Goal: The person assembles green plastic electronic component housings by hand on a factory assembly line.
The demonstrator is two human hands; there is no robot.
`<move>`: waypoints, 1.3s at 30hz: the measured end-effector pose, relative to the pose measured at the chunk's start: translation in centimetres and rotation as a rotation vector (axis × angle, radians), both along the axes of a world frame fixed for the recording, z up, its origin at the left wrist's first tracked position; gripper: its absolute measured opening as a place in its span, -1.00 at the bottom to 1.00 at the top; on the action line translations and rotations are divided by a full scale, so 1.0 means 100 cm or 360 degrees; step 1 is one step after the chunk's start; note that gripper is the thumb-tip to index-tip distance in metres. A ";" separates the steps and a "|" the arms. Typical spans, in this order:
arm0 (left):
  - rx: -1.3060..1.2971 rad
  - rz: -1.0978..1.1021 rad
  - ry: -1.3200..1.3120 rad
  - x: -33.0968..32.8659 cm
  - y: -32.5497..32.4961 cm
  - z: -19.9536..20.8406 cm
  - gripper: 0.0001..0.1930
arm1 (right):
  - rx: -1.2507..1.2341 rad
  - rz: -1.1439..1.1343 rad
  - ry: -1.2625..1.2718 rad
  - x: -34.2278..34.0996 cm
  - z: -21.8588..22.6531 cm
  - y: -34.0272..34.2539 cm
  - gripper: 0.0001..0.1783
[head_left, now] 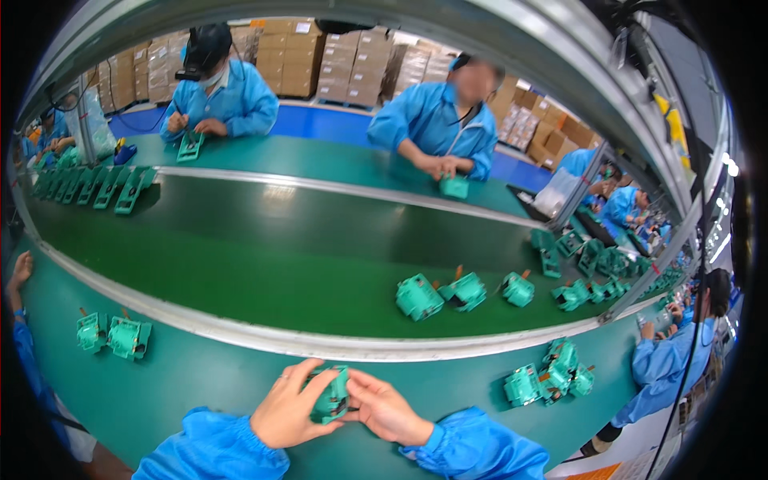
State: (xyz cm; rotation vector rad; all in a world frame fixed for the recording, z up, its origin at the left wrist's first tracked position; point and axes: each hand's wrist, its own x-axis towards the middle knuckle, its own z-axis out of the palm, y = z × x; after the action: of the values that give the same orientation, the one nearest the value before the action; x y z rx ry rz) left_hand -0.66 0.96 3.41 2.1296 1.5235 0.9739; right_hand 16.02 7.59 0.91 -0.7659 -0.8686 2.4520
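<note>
Blue sleeves at six o'clock: the left hand (pixel 290 408) and right hand (pixel 386 410) both clamp a green plastic part (pixel 332 397) over the green table (pixel 200 384). More green parts (pixel 550 376) sit at three o'clock, the conveyor belt (pixel 280 272) at twelve.

Both hands hold one green plastic part (pixel 331 396) at near bench (pixel 200 384) edge: left hand (pixel 290 408) grip from left, right hand (pixel 386 410) from right. Green part pair (pixel 114 334) left, part cluster (pixel 550 376) right, more parts (pixel 464 292) on conveyor belt (pixel 280 264).
</note>
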 end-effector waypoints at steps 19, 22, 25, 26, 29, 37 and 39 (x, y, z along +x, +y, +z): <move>-0.0808 0.1219 0.1024 -0.165 -0.077 0.029 -0.15 | 0.2519 -0.0860 -0.2040 0.034 -0.010 0.115 -0.06; -0.0838 0.1213 0.1001 -0.146 -0.071 0.046 -0.10 | 0.2457 -0.0963 -0.2035 0.037 -0.014 0.126 -0.12; -0.0052 0.0663 0.0577 -0.122 -0.051 0.028 -0.20 | 0.2589 -0.0964 -0.1711 0.031 -0.011 0.122 -0.20; 0.0027 0.0439 0.0371 -0.105 -0.038 0.021 -0.26 | 0.2632 -0.0919 -0.1620 0.029 -0.009 0.115 -0.20; -0.0286 0.0125 -0.0439 -0.048 0.001 -0.006 -0.27 | 0.2668 -0.0700 -0.1517 0.020 0.000 0.091 -0.21; -0.0923 -0.0232 -0.2056 0.000 0.006 -0.011 -0.07 | 0.2892 -0.0158 -0.0613 0.025 0.020 0.032 -0.17; -0.0882 -0.0234 -0.2036 0.000 0.006 -0.015 -0.08 | 0.2840 -0.0150 -0.0531 0.025 0.017 0.028 -0.20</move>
State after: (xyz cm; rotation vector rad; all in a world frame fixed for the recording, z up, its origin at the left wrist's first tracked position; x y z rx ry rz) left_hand -0.70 1.53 1.87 0.8226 0.7804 1.2554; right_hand 18.49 10.42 2.59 -0.3783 -2.3373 0.6574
